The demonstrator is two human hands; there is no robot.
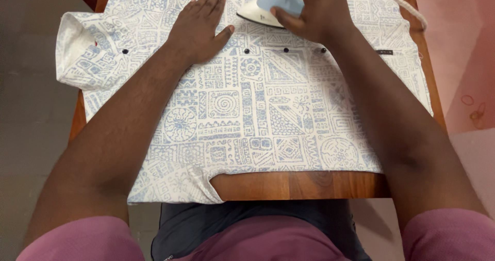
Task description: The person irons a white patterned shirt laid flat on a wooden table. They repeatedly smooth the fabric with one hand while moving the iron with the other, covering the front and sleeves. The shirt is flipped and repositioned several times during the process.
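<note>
Gripping tight, the right hand (pixel 314 11) has its grip closed around the handle of the pale blue and white iron (pixel 270 5), which sits flat on the patterned shirt (pixel 247 111) near the far edge of the view. The left hand (pixel 198 26) lies open and flat on the cloth, fingers spread, holding nothing, just beside the iron's pointed tip. That is the risky part: if the iron slides toward those fingers, they could get burned. If the iron rests too long in one spot, the shirt could scorch. The small dark buttons (pixel 246 50) sit in a row near the iron and could catch its edge. The white cord (pixel 407 5) trails off the right side and could snag. The shirt hangs over the wooden worktop (pixel 299 184) and could slip, bunching up the cloth.
</note>
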